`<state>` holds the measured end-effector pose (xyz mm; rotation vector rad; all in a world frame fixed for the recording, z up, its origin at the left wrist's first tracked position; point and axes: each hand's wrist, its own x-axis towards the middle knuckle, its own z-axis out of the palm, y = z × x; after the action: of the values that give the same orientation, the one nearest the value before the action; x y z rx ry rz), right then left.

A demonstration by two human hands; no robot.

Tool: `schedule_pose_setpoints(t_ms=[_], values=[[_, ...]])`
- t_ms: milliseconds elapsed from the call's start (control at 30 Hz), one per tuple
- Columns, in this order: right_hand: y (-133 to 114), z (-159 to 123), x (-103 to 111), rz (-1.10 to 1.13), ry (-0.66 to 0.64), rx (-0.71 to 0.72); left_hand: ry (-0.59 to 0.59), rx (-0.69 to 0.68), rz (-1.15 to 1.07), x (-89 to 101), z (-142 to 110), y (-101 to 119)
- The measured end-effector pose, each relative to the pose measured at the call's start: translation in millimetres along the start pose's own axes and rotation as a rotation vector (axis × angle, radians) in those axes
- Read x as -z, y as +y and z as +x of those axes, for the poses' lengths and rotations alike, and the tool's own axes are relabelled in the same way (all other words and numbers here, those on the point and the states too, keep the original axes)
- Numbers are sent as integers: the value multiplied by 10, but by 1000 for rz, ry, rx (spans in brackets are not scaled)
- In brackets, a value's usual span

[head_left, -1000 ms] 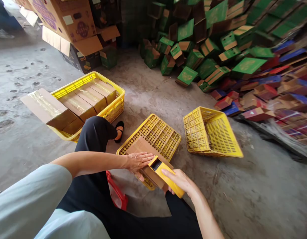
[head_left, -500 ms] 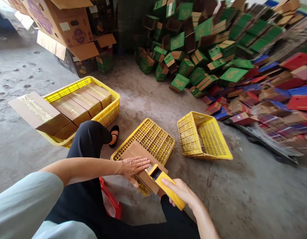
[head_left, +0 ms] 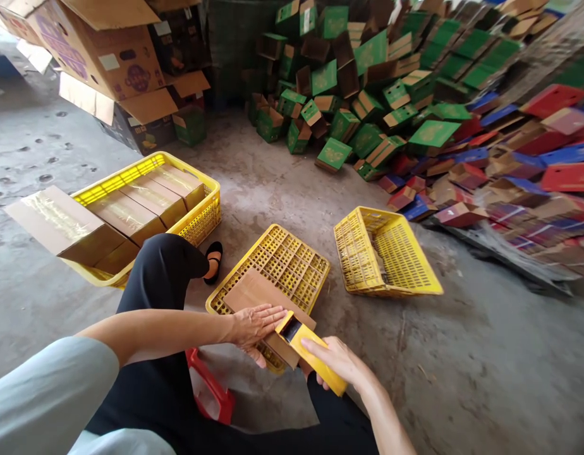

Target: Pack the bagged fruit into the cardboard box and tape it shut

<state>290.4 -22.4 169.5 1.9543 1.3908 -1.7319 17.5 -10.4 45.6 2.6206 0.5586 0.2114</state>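
Observation:
My left hand [head_left: 255,330] lies flat on a brown cardboard box [head_left: 258,292], its fingers stretched toward the right. The box rests on an upturned yellow plastic crate [head_left: 299,256] between my knees. In my right hand [head_left: 337,361] is a yellow tape dispenser [head_left: 307,349], held by its long body. Its front end, with a dark opening, sits over the box close to my left fingertips. The tape under the dispenser is hidden.
To the left, a yellow crate [head_left: 207,218] holds several taped brown boxes [head_left: 126,212]. Another yellow crate [head_left: 406,256] lies tipped on the right. Piles of green cartons [head_left: 333,153] and red cartons [head_left: 569,177] stand behind. A red plastic stool [head_left: 216,395] is beneath me.
My right hand has shifted the tape dispenser slightly left, nearer my left fingers. My left hand stays flat on the box. The camera view has turned a little.

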Motion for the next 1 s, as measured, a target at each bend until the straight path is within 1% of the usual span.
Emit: schedule_pose_setpoints(t_ms=[167, 300, 467, 567, 700, 800, 900, 1000], values=[[113, -142, 84, -2, 13, -17, 0, 0, -10, -5, -4, -1], [110, -231, 109, -29, 38, -36, -1, 4, -20, -40, 0, 17], [81, -215, 100, -54, 35, -52, 7, -41, -8, -26, 45, 154], [108, -179, 90, -49, 34, -44, -4, -32, 7, -2, 75, 219], [160, -150, 82, -10, 17, -22, -15, -28, 34, 23, 92, 234], [201, -182, 98, 19, 6, 4, -26, -21, 49, 28, 104, 230], [252, -264, 143, 23, -17, -22, -43, -23, 59, 22, 115, 225], [301, -345, 180, 30, 2, -46, -44, -24, 56, 9, 111, 219]])
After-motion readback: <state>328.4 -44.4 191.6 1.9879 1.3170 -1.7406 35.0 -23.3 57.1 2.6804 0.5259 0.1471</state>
